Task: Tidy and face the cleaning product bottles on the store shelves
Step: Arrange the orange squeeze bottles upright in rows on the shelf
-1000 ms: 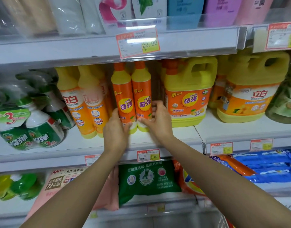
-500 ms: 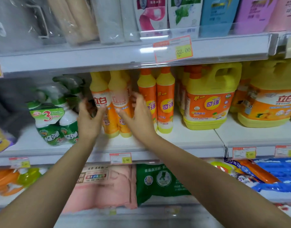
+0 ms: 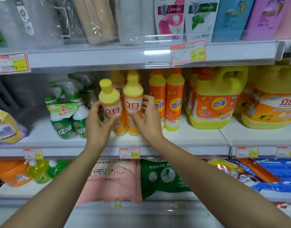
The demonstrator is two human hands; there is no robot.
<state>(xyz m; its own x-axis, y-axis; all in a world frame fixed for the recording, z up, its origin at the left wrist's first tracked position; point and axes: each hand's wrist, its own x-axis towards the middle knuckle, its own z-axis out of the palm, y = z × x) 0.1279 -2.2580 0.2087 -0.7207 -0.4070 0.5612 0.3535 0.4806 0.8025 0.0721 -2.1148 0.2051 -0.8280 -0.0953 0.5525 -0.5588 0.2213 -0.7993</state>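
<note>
Two slim yellow-and-orange detergent bottles stand at the front of the middle shelf [image 3: 190, 137]. My left hand [image 3: 98, 124] grips the left bottle [image 3: 111, 102], which leans toward me with its yellow cap forward. My right hand [image 3: 147, 119] holds the right bottle [image 3: 133, 99], upright with its label facing out. More of the same bottles stand behind them, partly hidden. To the right stand two orange bottles with yellow shoulders [image 3: 166, 99].
Green spray bottles in a promo pack [image 3: 67, 119] stand left of my hands. Large yellow jugs [image 3: 215, 99] fill the shelf's right side. Refill pouches [image 3: 202, 15] line the shelf above; pink [image 3: 115, 180] and green [image 3: 159, 176] bags lie below.
My hands left the two orange bottles and moved left to the yellow-and-orange pair. The left bottle now tilts forward in my left hand. The view shifted left.
</note>
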